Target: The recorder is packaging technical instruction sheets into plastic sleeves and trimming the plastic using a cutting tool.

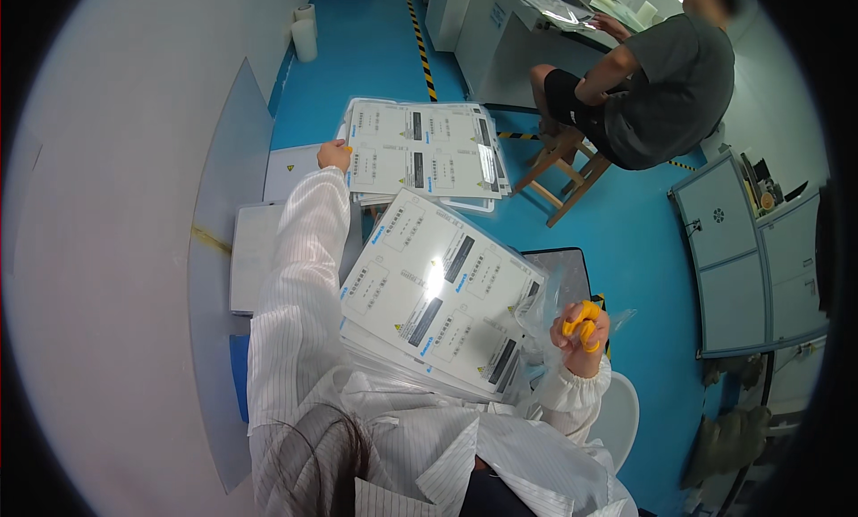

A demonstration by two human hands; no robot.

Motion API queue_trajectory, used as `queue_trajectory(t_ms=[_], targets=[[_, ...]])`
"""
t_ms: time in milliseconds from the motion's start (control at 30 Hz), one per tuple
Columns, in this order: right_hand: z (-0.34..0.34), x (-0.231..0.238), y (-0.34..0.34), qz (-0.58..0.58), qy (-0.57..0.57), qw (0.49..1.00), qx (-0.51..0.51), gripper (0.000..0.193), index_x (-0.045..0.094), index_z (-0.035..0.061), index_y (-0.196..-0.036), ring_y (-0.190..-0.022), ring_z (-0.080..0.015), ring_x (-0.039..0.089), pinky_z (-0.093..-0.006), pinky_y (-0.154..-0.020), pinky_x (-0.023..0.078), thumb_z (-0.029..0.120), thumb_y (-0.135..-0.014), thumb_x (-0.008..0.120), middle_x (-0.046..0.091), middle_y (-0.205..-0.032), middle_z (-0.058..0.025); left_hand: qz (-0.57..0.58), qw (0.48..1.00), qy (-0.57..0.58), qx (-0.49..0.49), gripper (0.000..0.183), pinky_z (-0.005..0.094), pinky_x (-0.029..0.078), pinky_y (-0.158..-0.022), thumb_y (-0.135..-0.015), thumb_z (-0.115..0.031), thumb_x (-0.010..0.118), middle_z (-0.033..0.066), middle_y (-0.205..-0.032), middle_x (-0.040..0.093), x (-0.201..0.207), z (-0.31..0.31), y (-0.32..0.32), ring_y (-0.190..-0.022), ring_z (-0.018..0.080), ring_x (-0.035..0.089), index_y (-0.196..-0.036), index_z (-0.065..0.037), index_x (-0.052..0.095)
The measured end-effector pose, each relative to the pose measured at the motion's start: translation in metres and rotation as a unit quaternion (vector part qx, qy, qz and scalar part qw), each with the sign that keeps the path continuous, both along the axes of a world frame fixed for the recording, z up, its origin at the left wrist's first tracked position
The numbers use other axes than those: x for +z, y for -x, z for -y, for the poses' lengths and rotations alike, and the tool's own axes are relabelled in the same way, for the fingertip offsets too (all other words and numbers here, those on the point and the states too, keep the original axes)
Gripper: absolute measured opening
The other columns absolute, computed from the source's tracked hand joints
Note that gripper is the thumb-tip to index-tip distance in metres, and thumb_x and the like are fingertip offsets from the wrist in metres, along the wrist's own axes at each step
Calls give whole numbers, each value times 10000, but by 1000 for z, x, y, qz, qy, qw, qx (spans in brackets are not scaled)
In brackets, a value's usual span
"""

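Note:
My left hand (pixel 335 155) reaches forward to the left edge of the far stack of printed sheets (pixel 384 164), its fingers closed on the edge of the top sheet. A yellow finger cot shows at its fingertip. On the right, my right hand (pixel 585 329) is raised beside the near stack, with yellow finger cots on curled fingers. Crumpled clear plastic film (pixel 539 316) bunches around that hand and seems held in it. The near stack of printed sheets (pixel 429 285) lies turned at an angle, its glossy top sheet showing white panels with dark label blocks.
At the upper right a person (pixel 666 79) sits on a wooden stool (pixel 563 173) at a workbench (pixel 500 34). A white box (pixel 255 258) stands by the left wall. A white round bin (pixel 621 419) is near my right elbow, and grey cabinets (pixel 733 258) stand farther right.

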State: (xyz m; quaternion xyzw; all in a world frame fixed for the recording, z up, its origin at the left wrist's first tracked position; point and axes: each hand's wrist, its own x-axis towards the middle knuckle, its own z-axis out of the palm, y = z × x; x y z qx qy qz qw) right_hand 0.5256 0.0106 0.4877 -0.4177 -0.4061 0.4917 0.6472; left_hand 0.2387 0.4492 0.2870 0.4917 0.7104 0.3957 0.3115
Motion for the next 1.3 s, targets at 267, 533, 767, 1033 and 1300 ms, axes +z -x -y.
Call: queue_trajectory(t_ms=[267, 533, 767, 1033, 1300], targets=[[-41, -18, 75, 52, 71, 988, 127, 514, 560, 10, -842, -538, -70, 449, -193, -440, 325, 512, -756, 628, 529, -701, -33, 206, 965, -22, -159, 307, 243, 467, -631, -745, -57, 646, 92, -885, 643, 11, 63, 57, -711, 141, 588, -1045, -1, 612], [-87, -72, 149, 293, 112, 922, 228, 168, 608, -19, -883, -538, -100, 474, -215, -530, 406, 106, -771, 619, 531, -607, -64, 57, 879, 301, -366, 249, 218, 450, -545, -815, -113, 594, 59, -771, 625, 70, 238, 101, -624, 87, 546, -1029, 14, 616], [-96, -113, 215, 481, -7, 859, 175, 361, 574, -33, -815, -644, -311, 595, -356, -572, 470, 261, -678, 731, 592, -733, -147, 35, 938, 169, -302, 214, 253, 472, -527, -696, 17, 566, 144, -691, 643, 93, 279, 95, -553, 161, 603, -888, 37, 658], [-103, -139, 215, 485, 20, 863, 138, 305, 556, 4, -806, -671, -339, 581, -403, -599, 461, 239, -683, 705, 580, -829, -150, -5, 952, 138, -274, 237, 274, 491, -541, -684, 51, 522, 145, -700, 648, 94, 287, 87, -544, 192, 612, -874, 27, 662], [-109, -134, 209, 452, 59, 884, 102, 281, 559, -32, -770, -656, -327, 580, -357, -589, 466, 158, -655, 732, 574, -741, -172, -56, 947, 111, -296, 215, 297, 492, -603, -683, 21, 549, 166, -740, 643, 92, 288, 88, -611, 242, 619, -865, 15, 664]])
